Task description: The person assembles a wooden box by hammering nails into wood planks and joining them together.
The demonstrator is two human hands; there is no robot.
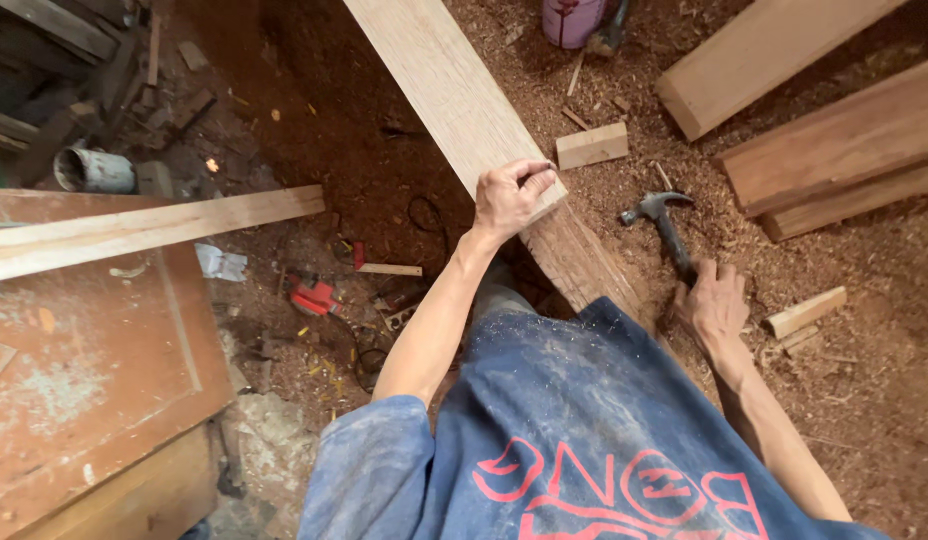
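Sawdust and shavings cover the workshop floor [884, 400], with timber offcuts stacked toward its far right corner and a worn reddish door panel [84, 350] along its left edge. Seen from the head camera, a long pale plank [454, 90] runs diagonally from the far edge down toward the person's lap. The left hand [512, 195] rests on the plank's near end, fingers curled and pinched together on its edge (whether they pinch anything small cannot be told). The right hand [714, 305], fingers wrapped shut, grips the handle of a claw hammer [664, 225] lying beside the plank. The plank looks stiff and fairly heavy, best held along its edges; the hammer, head-heavy, suits a grip low on its handle.
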